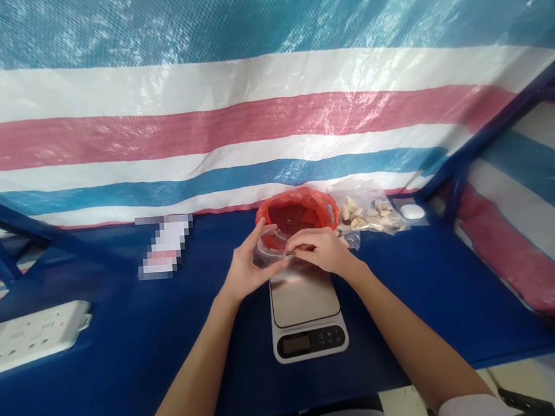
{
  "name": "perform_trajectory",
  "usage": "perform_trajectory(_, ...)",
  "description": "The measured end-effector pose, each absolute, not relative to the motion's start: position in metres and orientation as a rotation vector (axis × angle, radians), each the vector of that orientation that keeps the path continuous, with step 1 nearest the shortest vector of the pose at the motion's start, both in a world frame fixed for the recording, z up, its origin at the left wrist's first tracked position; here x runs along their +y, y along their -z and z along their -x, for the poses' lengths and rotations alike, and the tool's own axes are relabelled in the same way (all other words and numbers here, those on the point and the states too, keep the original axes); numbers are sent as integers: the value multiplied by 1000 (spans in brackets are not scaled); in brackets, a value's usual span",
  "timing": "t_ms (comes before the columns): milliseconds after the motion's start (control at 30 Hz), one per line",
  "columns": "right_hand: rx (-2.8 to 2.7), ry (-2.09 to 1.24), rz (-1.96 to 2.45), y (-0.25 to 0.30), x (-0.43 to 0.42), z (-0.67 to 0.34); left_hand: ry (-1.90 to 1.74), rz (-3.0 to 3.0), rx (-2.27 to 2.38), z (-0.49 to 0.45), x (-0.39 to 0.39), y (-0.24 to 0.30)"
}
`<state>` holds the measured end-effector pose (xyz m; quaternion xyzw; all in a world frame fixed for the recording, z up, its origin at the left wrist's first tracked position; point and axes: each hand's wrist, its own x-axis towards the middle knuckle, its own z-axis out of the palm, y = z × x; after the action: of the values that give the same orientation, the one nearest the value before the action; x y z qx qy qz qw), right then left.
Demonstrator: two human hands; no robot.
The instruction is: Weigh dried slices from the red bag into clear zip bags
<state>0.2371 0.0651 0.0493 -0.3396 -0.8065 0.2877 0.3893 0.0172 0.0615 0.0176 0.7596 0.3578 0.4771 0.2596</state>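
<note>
Over the far end of a kitchen scale (305, 301), both hands are on a clear plastic bag (269, 246) whose mouth is spread into a curve. My left hand (250, 264) curls round its left side, thumb stretched across the front. The fingers of my right hand (321, 248) pinch its near right edge. Whether anything is inside the bag cannot be made out. Just behind the hands stands a container lined with a red plastic bag (322, 206), with some small brownish pieces low inside. The scale's display looks dark.
To the right of the red bag lie clear bags of pale chunky pieces (376, 217) and a white rounded object (411, 212). A blurred-out paper (164, 247) is at the back left. A white power strip (37, 336) rests at left on the blue table (139, 344). Striped sheeting hangs behind.
</note>
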Motion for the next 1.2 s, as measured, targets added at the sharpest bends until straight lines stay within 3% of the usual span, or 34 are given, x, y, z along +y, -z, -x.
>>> perform_trajectory(167,-1860,-809,920,-38,60,-242,-1142,-2139,1011,-17,61,-21)
perform_trajectory(300,-1881,-688,807,-35,58,-243,-976,-2195,1178,-19,51,-28)
perform_trajectory(700,-2017,-632,811,-62,47,-246,-1178,-2189,1286,-27,36,-30)
perform_trajectory(900,-2172,-570,972,-90,46,-240,-1099,-2203,1446,-40,32,-45)
perform_trajectory(1200,-2133,-519,838,-108,50,-239,-1110,-2174,1438,-25,30,-34)
